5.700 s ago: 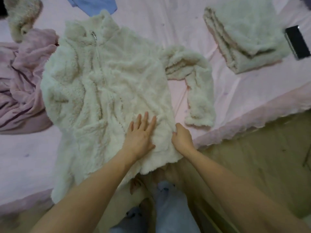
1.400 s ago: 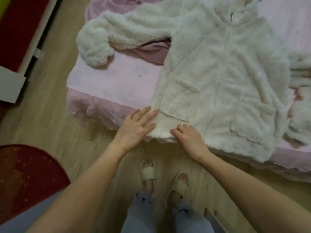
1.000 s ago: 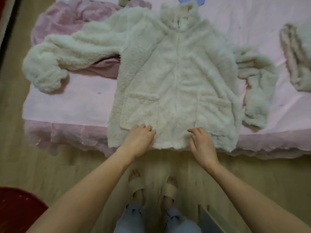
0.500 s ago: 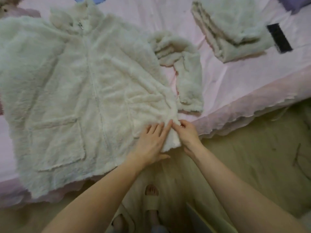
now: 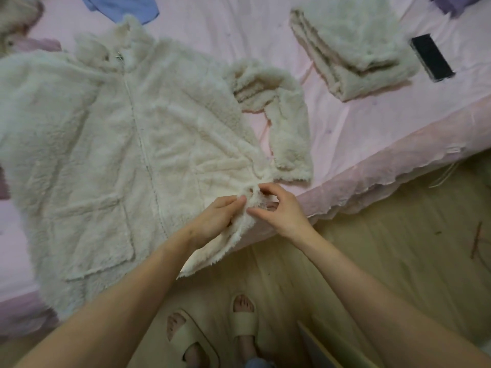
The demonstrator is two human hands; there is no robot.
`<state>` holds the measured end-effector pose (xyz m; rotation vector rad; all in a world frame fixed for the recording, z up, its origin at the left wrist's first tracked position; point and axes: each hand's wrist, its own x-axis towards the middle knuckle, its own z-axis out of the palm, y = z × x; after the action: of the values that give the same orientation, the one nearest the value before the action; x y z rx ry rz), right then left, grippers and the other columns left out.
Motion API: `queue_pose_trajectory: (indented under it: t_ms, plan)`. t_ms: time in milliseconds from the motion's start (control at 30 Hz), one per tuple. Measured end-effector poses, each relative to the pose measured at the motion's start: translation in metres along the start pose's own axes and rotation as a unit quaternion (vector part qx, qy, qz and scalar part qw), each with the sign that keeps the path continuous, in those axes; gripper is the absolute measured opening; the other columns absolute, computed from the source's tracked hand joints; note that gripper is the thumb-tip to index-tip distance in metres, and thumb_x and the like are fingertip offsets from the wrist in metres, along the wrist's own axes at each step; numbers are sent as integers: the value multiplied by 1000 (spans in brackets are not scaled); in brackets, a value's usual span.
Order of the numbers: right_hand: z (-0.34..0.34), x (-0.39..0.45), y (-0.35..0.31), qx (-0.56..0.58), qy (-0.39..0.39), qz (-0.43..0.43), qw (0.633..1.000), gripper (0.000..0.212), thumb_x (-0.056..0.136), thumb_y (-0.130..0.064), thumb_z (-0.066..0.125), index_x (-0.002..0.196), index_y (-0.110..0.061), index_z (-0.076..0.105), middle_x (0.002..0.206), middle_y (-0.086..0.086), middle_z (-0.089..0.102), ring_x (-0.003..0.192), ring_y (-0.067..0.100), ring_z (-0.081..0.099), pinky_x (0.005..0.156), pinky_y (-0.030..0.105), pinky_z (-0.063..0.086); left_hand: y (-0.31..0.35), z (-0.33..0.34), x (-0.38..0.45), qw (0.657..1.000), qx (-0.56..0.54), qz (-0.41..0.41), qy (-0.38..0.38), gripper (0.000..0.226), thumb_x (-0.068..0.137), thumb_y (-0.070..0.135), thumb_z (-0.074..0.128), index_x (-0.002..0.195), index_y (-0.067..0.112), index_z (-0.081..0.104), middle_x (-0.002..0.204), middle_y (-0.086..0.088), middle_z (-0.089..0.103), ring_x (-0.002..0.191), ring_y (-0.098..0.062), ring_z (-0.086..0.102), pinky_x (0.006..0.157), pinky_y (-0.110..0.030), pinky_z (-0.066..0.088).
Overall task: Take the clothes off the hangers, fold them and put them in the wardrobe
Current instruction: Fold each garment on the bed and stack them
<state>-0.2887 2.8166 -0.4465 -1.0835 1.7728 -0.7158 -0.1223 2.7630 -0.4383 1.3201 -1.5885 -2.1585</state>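
Observation:
A cream fleece zip jacket [image 5: 111,144] lies front-up on the pink bed [image 5: 358,134], its hem hanging over the bed's edge. Its right-hand sleeve [image 5: 287,128] is bent down beside the body. My left hand [image 5: 216,219] and my right hand [image 5: 281,208] meet at the jacket's lower right hem corner, both pinching the bunched fleece there. A second cream fleece garment [image 5: 353,46] lies folded at the back right of the bed.
A black phone [image 5: 431,57] lies beside the folded garment. A blue cloth [image 5: 125,6] sits behind the jacket's collar and purple fabric [image 5: 451,4] at the top right corner. Wooden floor [image 5: 385,248] runs along the bed, with my sandalled feet [image 5: 212,328] below.
Both hands went from resting flat on the hem's right corner to pinching and bunching it. Earlier they smoothed the hem from its left corner across to the right.

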Motion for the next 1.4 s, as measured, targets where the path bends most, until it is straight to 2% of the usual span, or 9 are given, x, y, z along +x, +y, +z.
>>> queue_pose_trajectory:
  t_ms: [100, 233, 367, 500, 600, 700, 800, 967, 1400]
  plan:
    - [2, 1, -5, -16, -16, 17, 1000, 50, 84, -39, 71, 126, -15, 58, 123, -5, 56, 115, 9, 52, 101, 29, 43, 6, 2, -4, 998, -54, -24, -12, 38, 105, 30, 36, 83, 13, 62, 72, 8, 65, 68, -6, 59, 68, -18, 46]
    - [1, -1, 1, -81, 22, -27, 996, 35, 83, -5, 64, 118, -9, 64, 118, 5, 62, 110, 19, 57, 98, 30, 44, 1, 3, -3, 997, 30, 36, 63, 40, 103, 34, 38, 77, 11, 59, 70, 4, 58, 66, -10, 53, 70, -27, 43]
    - [-5, -15, 1, -123, 163, -106, 973, 35, 72, 11, 54, 98, -6, 70, 101, 6, 69, 95, 25, 63, 78, 26, 46, -27, 6, -8, 859, 416, 207, 216, 34, 92, 53, 47, 111, 28, 62, 116, 6, 64, 112, -16, 56, 87, -32, 45]
    - [-24, -32, 26, -337, 136, -283, 887, 45, 59, 18, 67, 97, -6, 72, 115, 9, 69, 83, 29, 70, 65, 35, 58, -53, 8, -9, 757, 652, 21, 36, 99, 88, 57, 53, 152, 26, -14, 161, -5, -17, 147, -32, -15, 118, -51, -3]
    - [-36, -38, 61, -485, 18, -248, 839, 59, 57, 14, 73, 111, -9, 70, 129, 10, 62, 87, 31, 68, 59, 35, 57, -50, 9, -12, 735, 678, 22, 2, 87, 93, 35, 54, 154, 25, -7, 161, -5, -15, 148, -31, -9, 119, -48, 9]
    - [-43, -41, 69, -581, -133, -30, 802, 44, 87, 1, 50, 128, -12, 58, 137, 10, 55, 119, 28, 56, 91, 32, 45, -48, 9, -15, 708, 698, -16, -101, 76, 94, 35, 54, 154, 26, 9, 159, -7, -21, 146, -33, -17, 116, -51, 21]
    - [-49, -40, 59, -576, -160, 54, 800, 35, 87, -5, 47, 116, -17, 62, 120, 7, 65, 112, 27, 60, 86, 31, 44, -35, 3, -14, 779, 624, -18, -63, 62, 95, 51, 45, 150, 29, 26, 162, 3, 3, 149, -21, 4, 108, -43, 38]
    - [-50, 7, 8, -357, 1, -46, 933, 23, 93, -13, 46, 107, -12, 64, 105, 4, 63, 97, 26, 59, 76, 36, 47, 20, -31, 18, 818, 568, 31, 88, 46, 100, 40, 39, 143, 24, 41, 150, 5, 35, 135, -17, 36, 95, -36, 46]
    - [-82, 220, -78, -340, 162, 57, 925, 68, 83, -36, 65, 136, -6, 34, 133, 17, 45, 124, 35, 42, 97, 41, 38, 117, -124, 124, 893, 413, 46, 175, 49, 99, 34, 46, 144, 15, 41, 147, -4, 40, 132, -20, 42, 107, -31, 34]
